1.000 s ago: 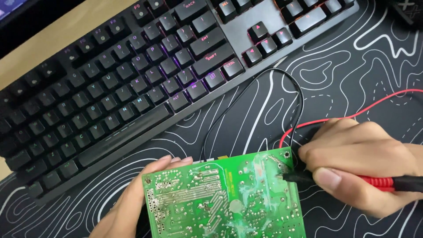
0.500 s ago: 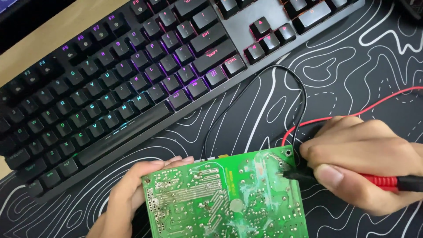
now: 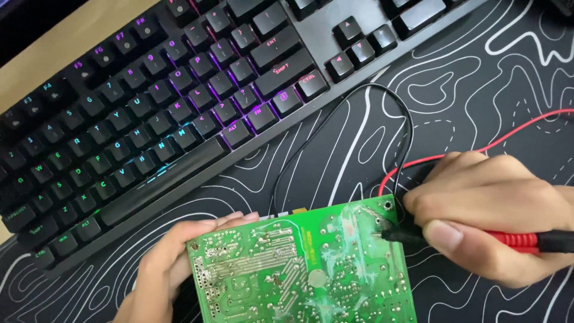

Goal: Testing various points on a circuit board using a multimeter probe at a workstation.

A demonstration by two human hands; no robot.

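Black desk mat (image 3: pixel 478 78) with white contour lines underlying all; backlit keyboard (image 3: pixel 179 107) running diagonally across upper left.

Head view: green circuit board (image 3: pixel 299 269) sitting lower centre, solder side up, long axis running left to right. Left hand (image 3: pixel 170 269) gripping board's left edge. Right hand (image 3: pixel 490 221) closing around red probe (image 3: pixel 514 240), black tip touching board's upper right corner. Red wire (image 3: pixel 478 149) and black wire (image 3: pixel 359 113) looping above.
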